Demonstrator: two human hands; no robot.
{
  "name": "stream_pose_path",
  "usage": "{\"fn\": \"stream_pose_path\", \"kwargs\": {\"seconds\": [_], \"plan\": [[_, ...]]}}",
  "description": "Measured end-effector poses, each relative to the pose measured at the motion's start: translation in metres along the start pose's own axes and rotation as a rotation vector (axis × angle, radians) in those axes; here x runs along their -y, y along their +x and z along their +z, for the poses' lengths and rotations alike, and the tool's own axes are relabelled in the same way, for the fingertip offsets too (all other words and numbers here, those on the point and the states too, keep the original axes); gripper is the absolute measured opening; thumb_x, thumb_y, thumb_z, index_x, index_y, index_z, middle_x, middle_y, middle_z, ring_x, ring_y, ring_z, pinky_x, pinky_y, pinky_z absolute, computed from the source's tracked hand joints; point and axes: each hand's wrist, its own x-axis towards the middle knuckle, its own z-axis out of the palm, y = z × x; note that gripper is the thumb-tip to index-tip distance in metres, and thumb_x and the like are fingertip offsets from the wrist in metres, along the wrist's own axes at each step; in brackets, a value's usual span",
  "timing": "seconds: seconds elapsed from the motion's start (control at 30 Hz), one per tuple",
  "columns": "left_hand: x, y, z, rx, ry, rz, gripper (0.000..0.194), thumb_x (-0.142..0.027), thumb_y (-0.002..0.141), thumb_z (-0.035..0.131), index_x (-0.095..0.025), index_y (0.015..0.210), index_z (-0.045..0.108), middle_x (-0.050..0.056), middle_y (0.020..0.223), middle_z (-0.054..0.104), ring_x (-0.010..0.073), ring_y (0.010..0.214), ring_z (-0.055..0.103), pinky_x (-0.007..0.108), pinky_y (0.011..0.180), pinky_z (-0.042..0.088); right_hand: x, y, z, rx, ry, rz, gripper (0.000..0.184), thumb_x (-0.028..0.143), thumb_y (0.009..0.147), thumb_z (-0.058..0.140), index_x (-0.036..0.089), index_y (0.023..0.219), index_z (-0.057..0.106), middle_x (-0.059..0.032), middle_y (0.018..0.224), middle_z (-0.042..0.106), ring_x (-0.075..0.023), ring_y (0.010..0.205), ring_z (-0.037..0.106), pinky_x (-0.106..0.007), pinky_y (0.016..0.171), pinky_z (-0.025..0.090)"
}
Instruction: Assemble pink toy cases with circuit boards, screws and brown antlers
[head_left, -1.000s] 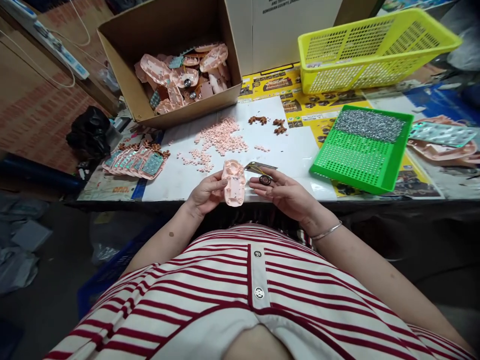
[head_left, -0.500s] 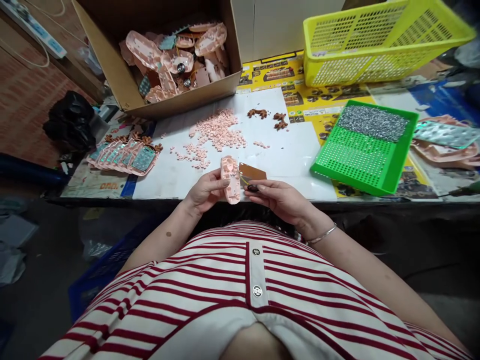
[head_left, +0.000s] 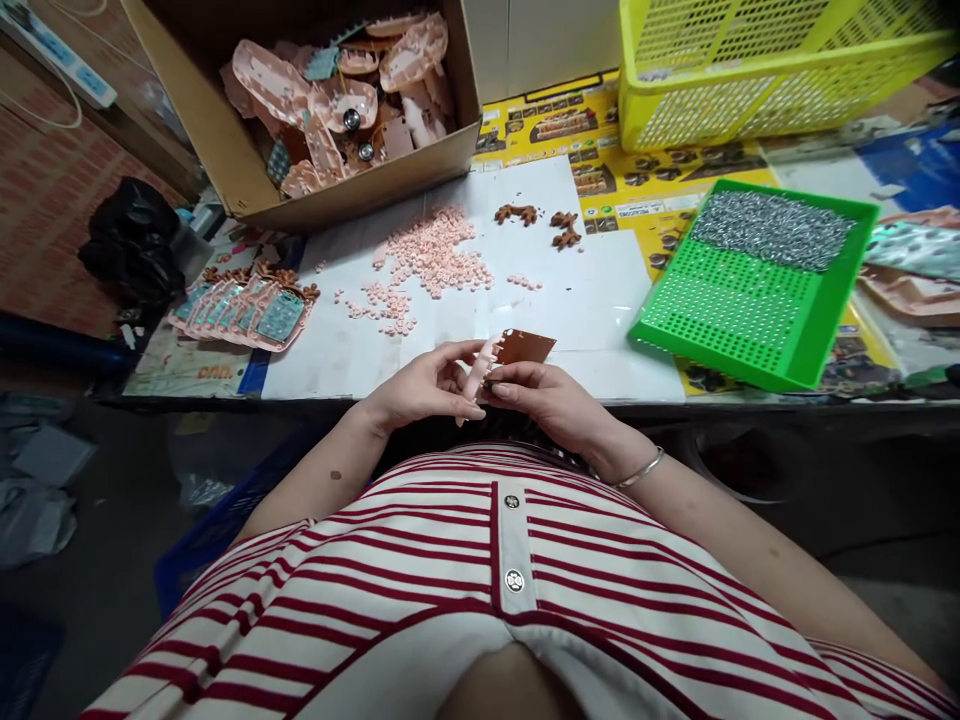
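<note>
My left hand (head_left: 424, 388) is closed on a pink plastic shell (head_left: 482, 372), which is turned on edge above the table's front edge. Thumb and fingers grip it from the left side. My right hand (head_left: 544, 398) is closed too, its fingertips pinching a small dark part (head_left: 489, 384) right against the shell. Most of that part is hidden by the fingers. A brown circuit board (head_left: 527, 347) stands out just behind the right fingers, beside the shell. Whether the fingers also touch the board, I cannot tell.
Small pink pieces (head_left: 435, 255) lie heaped on white sheets, with brown antler-shaped parts (head_left: 516, 214) behind. Pink shells with boards (head_left: 277, 318) are lined up left. A cardboard box (head_left: 375, 190) stands behind; a green tray (head_left: 750, 345) of screws and a yellow basket (head_left: 787, 90) stand right.
My left hand has turned the shell from facing up onto its edge. My right hand has brought the small dark part against it, and the board has shifted slightly right.
</note>
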Motion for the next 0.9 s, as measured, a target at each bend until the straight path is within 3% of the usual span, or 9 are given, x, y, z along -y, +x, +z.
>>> {"fn": "stream_pose_path", "kwargs": {"seconds": [0.07,0.23,0.3,0.4,0.5,0.6,0.77,0.9], "plan": [[-0.001,0.000,0.001,-0.021,0.044,-0.007,0.106,-0.025,0.057,0.095,-0.018,0.152,0.046,0.002,0.081,0.069,0.0157,0.066,0.066,0.030,0.067,0.056,0.001,0.000,0.001,-0.007,-0.019,0.002,0.036,0.039,0.059,0.092,0.019,0.086,0.077,-0.0015,0.090,0.077,-0.0137,0.086,0.068,-0.030,0.090,0.054],[0.000,0.002,0.003,-0.012,0.066,0.017,0.099,-0.028,0.063,0.093,-0.016,0.150,0.049,0.001,0.077,0.069,0.0149,0.063,0.065,0.029,0.068,0.054,0.004,-0.001,0.002,-0.101,-0.100,0.002,0.037,0.033,0.055,0.090,0.018,0.085,0.074,-0.0006,0.082,0.075,-0.0136,0.078,0.066,-0.031,0.084,0.052],[0.001,0.003,0.002,-0.064,0.029,0.076,0.090,-0.029,0.062,0.093,-0.016,0.144,0.057,0.005,0.089,0.074,0.0177,0.074,0.069,0.030,0.076,0.055,0.006,0.000,0.001,-0.155,-0.155,-0.016,0.036,0.034,0.055,0.088,0.019,0.084,0.072,0.0004,0.076,0.073,-0.0131,0.073,0.063,-0.031,0.079,0.051],[0.001,0.003,0.001,-0.128,-0.020,0.179,0.073,-0.029,0.061,0.093,-0.018,0.129,0.070,0.012,0.121,0.072,0.0258,0.110,0.067,0.035,0.099,0.051,0.008,0.001,-0.001,-0.188,-0.226,-0.066,0.035,0.035,0.058,0.084,0.019,0.086,0.071,0.0006,0.076,0.070,-0.0133,0.070,0.059,-0.032,0.076,0.050],[0.000,0.006,0.004,-0.078,0.020,0.193,0.064,-0.026,0.061,0.093,-0.024,0.123,0.074,0.011,0.139,0.062,0.0295,0.126,0.061,0.041,0.109,0.048,0.009,0.003,0.000,-0.162,-0.283,-0.150,0.032,0.035,0.058,0.081,0.019,0.083,0.069,-0.0008,0.078,0.070,-0.0168,0.075,0.062,-0.034,0.078,0.051],[0.000,0.011,0.012,-0.044,0.147,0.267,0.064,-0.023,0.061,0.092,-0.027,0.123,0.074,0.010,0.143,0.057,0.0322,0.136,0.054,0.046,0.115,0.043,0.009,0.005,-0.002,-0.142,-0.382,-0.253,0.025,0.037,0.061,0.075,0.019,0.076,0.066,-0.0026,0.077,0.070,-0.0192,0.076,0.062,-0.035,0.075,0.051],[0.001,0.017,0.028,-0.155,0.521,0.453,0.072,-0.028,0.065,0.091,-0.027,0.133,0.068,0.012,0.145,0.058,0.0349,0.144,0.044,0.051,0.125,0.029,0.008,0.009,-0.010,-0.258,-0.599,-0.396,0.016,0.034,0.064,0.067,0.021,0.073,0.063,-0.0036,0.073,0.067,-0.0194,0.072,0.056,-0.036,0.073,0.047],[0.003,0.022,0.035,-0.166,0.690,0.513,0.077,-0.030,0.070,0.086,-0.022,0.142,0.060,0.015,0.145,0.057,0.0337,0.136,0.051,0.049,0.120,0.036,0.008,0.012,-0.012,-0.264,-0.620,-0.412,0.014,0.027,0.062,0.070,0.022,0.074,0.064,-0.0052,0.078,0.069,-0.0219,0.076,0.059,-0.038,0.078,0.049]]}}
